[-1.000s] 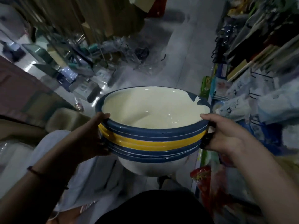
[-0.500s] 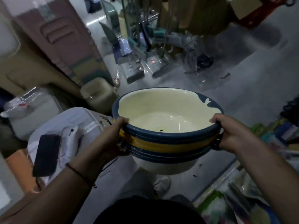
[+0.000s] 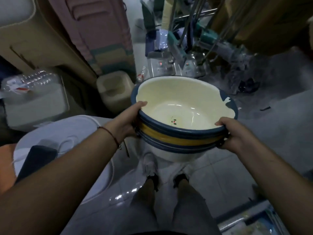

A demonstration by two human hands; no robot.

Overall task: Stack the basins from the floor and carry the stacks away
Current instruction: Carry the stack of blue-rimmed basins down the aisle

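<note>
Cream enamel fills the inside of the top basin (image 3: 184, 107), which sits nested on several others so that their blue and yellow rims form a banded stack of basins (image 3: 179, 139) held between the two hands. The left hand (image 3: 127, 121) grips the near-left edge, thumb hooked over the top rim and fingers curled out of sight underneath. The right hand (image 3: 237, 134) grips the near-right edge the same way, thumb on the rim, fingers wrapped under the lower rims. The stack is off the floor, level, carried in front of the body above the person's feet.

Stacking looks done for this set: the basins are nested snugly and already lifted. What is left, as I judge it, is the carrying away and setting down; no drop-off spot is identifiable. Whether more basins wait on the floor cannot be told, since none lie loose in view.

Left of the left hand sits a pale round lid-like surface (image 3: 55, 133) with a dark phone (image 3: 35, 160) on it. Beyond the hands stands a beige plastic container (image 3: 115, 92), and further off a clutter of metal racks and wrapped goods (image 3: 186, 48). Tiled floor (image 3: 279, 116) lies right of the right hand.
</note>
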